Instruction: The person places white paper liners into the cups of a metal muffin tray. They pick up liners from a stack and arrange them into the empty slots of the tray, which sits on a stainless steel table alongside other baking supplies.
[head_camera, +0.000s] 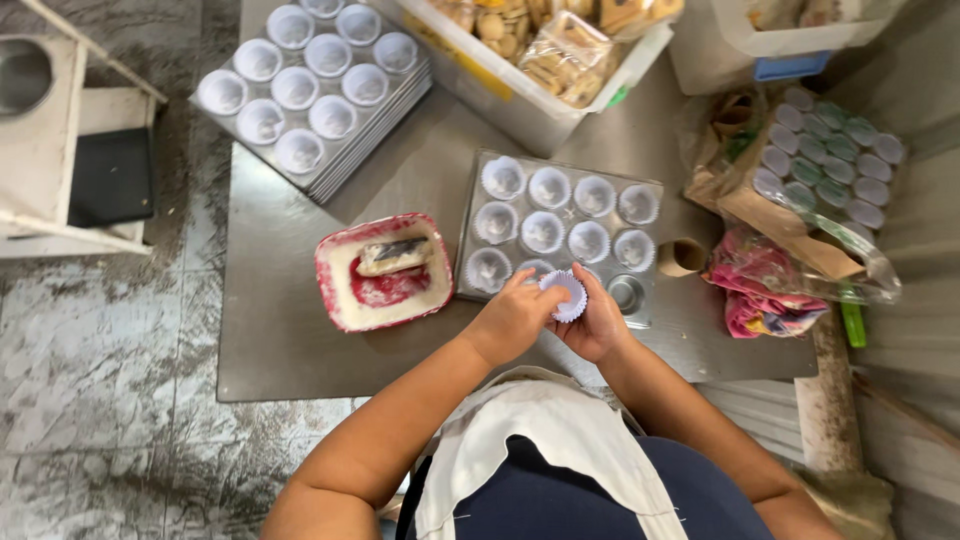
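Head view. My left hand (512, 318) and my right hand (598, 325) met over the near edge of the muffin tray (650, 190). Both sets of fingers were closed on one white paper cupcake liner (566, 293), pinched at its fluted rim from either side. The liner sat at my fingertips, its mouth facing up and slightly away from me. It has no long axis, being round. Neither hand was clearly nearer; both touched it.

The controlling relation: one bare metal cup (627, 293) lay just to the right of the liner, just beyond my right fingertips. The other tray cups ahead of my fingers each held a liner with a dab of batter.

To the left of my left hand stood a red-rimmed square tub (330, 262) of pale batter, a scraper (392, 256) lying across it.

Well ahead and left lay a stack of trays (345, 155) with lined cups.

Packages by place:
- Straight ahead, beyond the tray: a white crate (530, 110) holding clear bags of tan biscuits.
- Right and ahead: a clear bag of pale round lidded cups (825, 155) on brown paper.
- Right, near my right hand: a short cardboard tube (682, 257), then a crumpled pink and multicoloured wrapper (765, 290).

Printed labels were too small to read.
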